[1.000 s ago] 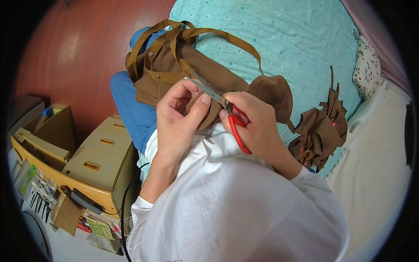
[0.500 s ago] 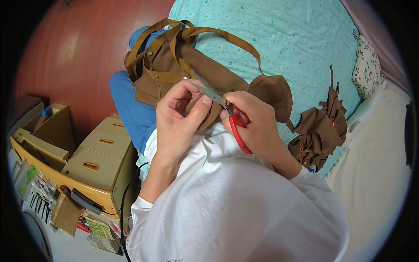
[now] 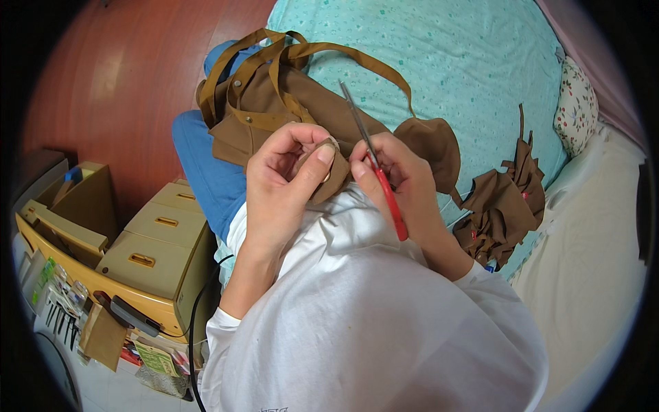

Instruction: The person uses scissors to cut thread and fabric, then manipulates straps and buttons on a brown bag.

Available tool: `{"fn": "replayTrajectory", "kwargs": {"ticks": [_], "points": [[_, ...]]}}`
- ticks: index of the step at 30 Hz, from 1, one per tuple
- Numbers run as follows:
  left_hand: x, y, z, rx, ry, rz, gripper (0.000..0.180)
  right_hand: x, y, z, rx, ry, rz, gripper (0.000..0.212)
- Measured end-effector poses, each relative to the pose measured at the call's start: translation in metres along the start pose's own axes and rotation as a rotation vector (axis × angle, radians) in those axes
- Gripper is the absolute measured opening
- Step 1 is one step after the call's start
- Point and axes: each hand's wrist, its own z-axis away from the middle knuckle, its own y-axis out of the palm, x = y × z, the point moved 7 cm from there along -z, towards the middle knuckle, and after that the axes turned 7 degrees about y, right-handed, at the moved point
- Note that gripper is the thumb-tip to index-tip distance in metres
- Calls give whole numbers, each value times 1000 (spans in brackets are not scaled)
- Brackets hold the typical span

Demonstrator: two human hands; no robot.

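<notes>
My left hand (image 3: 285, 172) pinches the edge of a piece of brown fabric (image 3: 334, 180) between thumb and fingers, above my lap. Close on its right, my right hand (image 3: 401, 175) is closed round a pair of red-handled scissors (image 3: 392, 206). The scissors' blades look shut, point up and away from me, and stand apart from the fabric. A brown bag (image 3: 336, 106) with tan straps and metal studs lies across my legs beyond both hands. Whether the held fabric joins the bag is hidden by my hands.
Brown fabric scraps (image 3: 504, 202) lie heaped on the turquoise bedding (image 3: 480, 75) at the right, near a patterned pillow (image 3: 576, 96). At the left stands a cabinet (image 3: 154, 240) with an open drawer (image 3: 79, 206); small items lie below it. A black cable (image 3: 197, 309) runs beside me.
The scissors have moved away from the fabric at my left fingertips. Their blades have closed and swung to point away from me. My left hand keeps its hold in the same place.
</notes>
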Motion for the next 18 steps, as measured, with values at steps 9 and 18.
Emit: {"fn": "replayTrajectory", "kwargs": {"ticks": [9, 18], "points": [[-1, 2, 0, 12, 24, -2, 15, 21, -3, 1, 2, -196, 231, 26], [-3, 1, 1, 62, 35, 25, 15, 26, -1, 2, -36, -303, 409, 34]]}}
